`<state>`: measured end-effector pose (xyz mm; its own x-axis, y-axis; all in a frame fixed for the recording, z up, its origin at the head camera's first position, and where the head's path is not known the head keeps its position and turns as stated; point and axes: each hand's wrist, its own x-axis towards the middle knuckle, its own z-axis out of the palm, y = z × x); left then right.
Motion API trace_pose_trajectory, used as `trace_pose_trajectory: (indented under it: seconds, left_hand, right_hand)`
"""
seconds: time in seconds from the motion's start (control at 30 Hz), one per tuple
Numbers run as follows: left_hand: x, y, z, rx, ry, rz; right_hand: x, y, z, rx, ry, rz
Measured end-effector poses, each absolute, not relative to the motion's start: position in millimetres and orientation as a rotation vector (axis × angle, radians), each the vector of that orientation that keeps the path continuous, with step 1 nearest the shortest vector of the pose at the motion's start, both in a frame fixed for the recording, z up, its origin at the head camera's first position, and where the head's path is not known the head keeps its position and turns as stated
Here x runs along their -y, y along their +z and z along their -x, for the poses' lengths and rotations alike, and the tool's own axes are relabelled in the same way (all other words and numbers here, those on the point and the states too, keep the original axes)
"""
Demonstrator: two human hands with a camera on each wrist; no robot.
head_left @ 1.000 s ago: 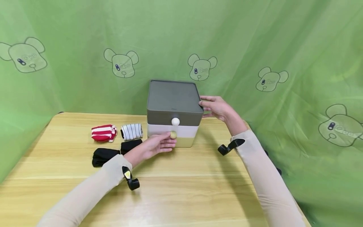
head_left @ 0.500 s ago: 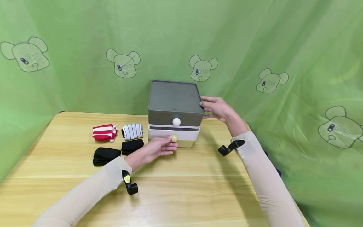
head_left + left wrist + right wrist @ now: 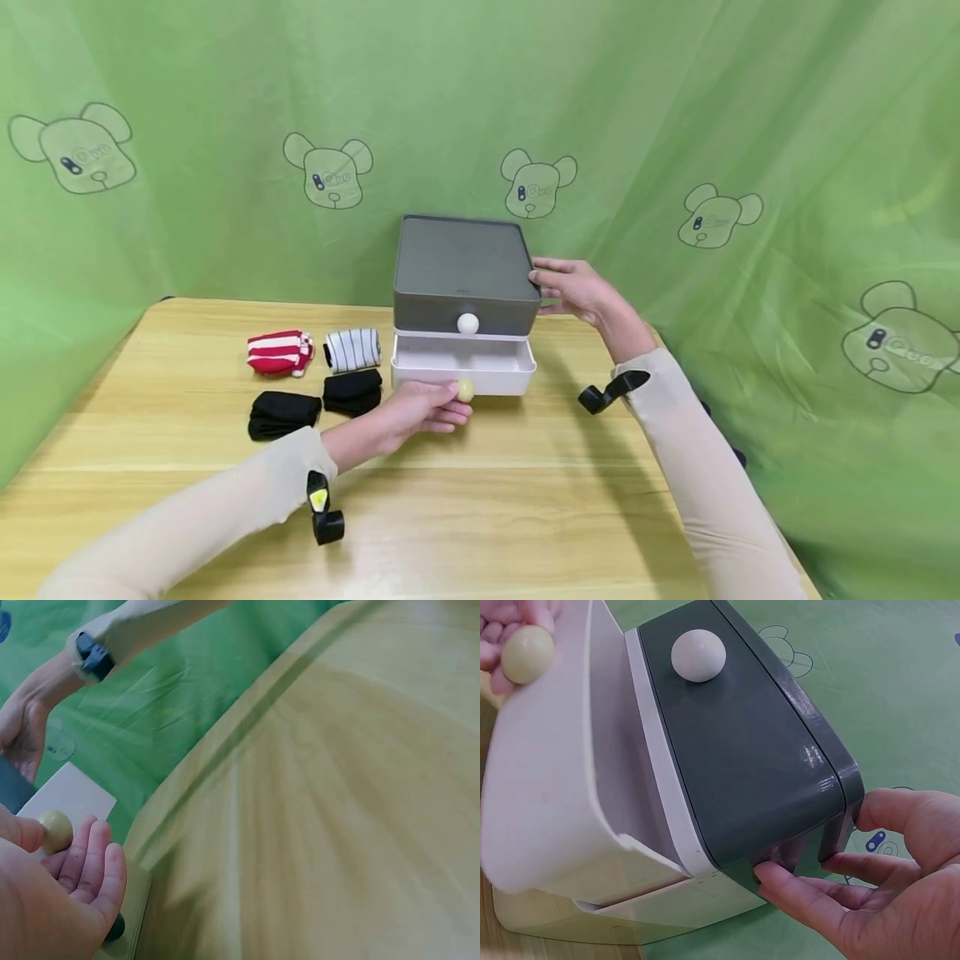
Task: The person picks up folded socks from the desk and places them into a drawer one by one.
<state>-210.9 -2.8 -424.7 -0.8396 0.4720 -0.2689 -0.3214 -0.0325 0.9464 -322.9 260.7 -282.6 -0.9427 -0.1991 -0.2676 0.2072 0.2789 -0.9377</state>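
A desktop drawer unit (image 3: pixel 467 258) with a dark grey top tier stands at the back of the table. Its white middle drawer (image 3: pixel 501 383) is pulled partway out, and no contents show inside. My left hand (image 3: pixel 408 417) pinches that drawer's pale yellow knob (image 3: pixel 56 831) between thumb and fingers. At the unit's right side, my right hand (image 3: pixel 577 290) holds the dark grey tier, the thumb at its upper edge and fingertips in the side cutout (image 3: pixel 784 853). A white knob (image 3: pixel 698 655) marks the top drawer, which is closed.
Left of the unit lie a red-and-white striped rolled cloth (image 3: pixel 279 353), a white striped one (image 3: pixel 354 350) and two folded black cloths (image 3: pixel 283 415), possibly socks. A green curtain (image 3: pixel 450 100) hangs behind the wooden table (image 3: pixel 510 517).
The white drawer has slid out toward me from its closed position, my left hand moving with its knob. My right hand has stayed at the unit's side.
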Motion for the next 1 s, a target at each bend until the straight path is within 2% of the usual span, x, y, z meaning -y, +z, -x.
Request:
trace_pose_trajectory:
  seconds: [0.7, 1.0]
  left_hand:
    - [2, -414, 168, -1.852, 1.854, -0.113]
    - [1, -412, 159, -1.846, 1.880, -0.115]
  right_hand:
    - [-259, -281, 326, -2.243, -1.690, -0.008]
    - [-261, -284, 325, -2.259, -1.682, -0.012]
